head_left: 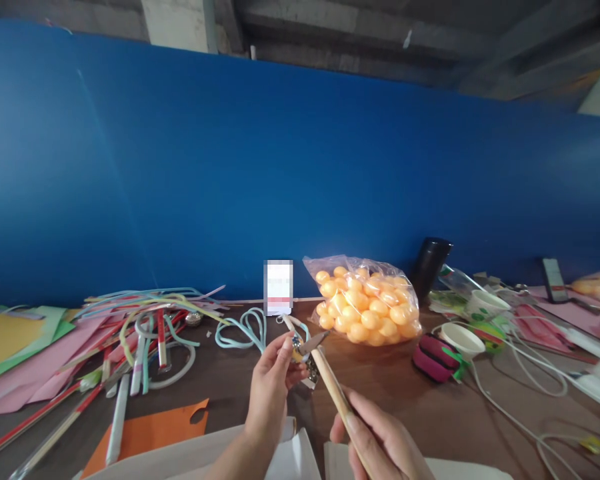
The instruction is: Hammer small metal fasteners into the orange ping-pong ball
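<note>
Left hand (273, 383) pinches a small shiny piece (296, 345), right hand (380, 437) grips a wooden-handled tool (333, 387), tip touching it. Looks like mid-poking; next move wants a steady pinch and light pressure.

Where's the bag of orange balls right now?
Head view, right of centre: the bag of orange balls sits on the brown table by the blue wall, between the white card and the black cylinder.

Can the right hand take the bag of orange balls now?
Probably not yet: the right hand grips a wooden-handled tool, though the way across the table to the bag of orange balls looks free.
</note>
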Tool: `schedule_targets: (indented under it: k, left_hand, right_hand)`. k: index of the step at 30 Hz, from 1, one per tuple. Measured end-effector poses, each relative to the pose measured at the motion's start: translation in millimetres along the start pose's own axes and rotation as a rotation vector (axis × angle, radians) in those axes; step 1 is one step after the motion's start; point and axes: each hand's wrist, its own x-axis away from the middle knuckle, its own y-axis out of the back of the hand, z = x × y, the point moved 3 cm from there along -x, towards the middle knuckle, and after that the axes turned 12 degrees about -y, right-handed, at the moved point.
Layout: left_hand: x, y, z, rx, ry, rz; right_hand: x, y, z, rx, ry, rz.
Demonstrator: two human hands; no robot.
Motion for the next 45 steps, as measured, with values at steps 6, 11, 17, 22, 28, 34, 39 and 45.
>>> schedule_targets:
  k: [6,11,17,22,28,34,39,45]
  left_hand:
    - [1,-0.4,-1,-0.017,-0.001,0.005]
    - [0,-0.1,-1,-0.018,0.002,-0.009]
    - [-1,1.4,2,-0.042,0.001,0.009]
    - [0,2.4,4,-0.049,0.001,0.023]
    - [-2,3.0,4,-0.053,-0.009,0.005]
    - [-3,2.3,4,-0.046,-0.002,-0.004]
    - [-1,3.1,5,-0.074,-0.01,-0.009]
    - [-1,3.0,5,-0.082,-0.018,-0.001]
  right_hand:
    - [-1,1,0,0.016,0.011,-0.045]
    - [2,-1,5,0.018,0.009,-0.051]
    - [6,-4,11,0.004,0.055,-0.091]
    - [6,-4,9,0.005,0.053,-0.109]
    - [6,-4,9,0.02,0.054,-0.121]
    - [6,-6,7,0.006,0.043,-0.12]
    - [7,-5,6,0.0,0.041,-0.138]
    - [7,-6,7,-0.044,0.049,-0.163]
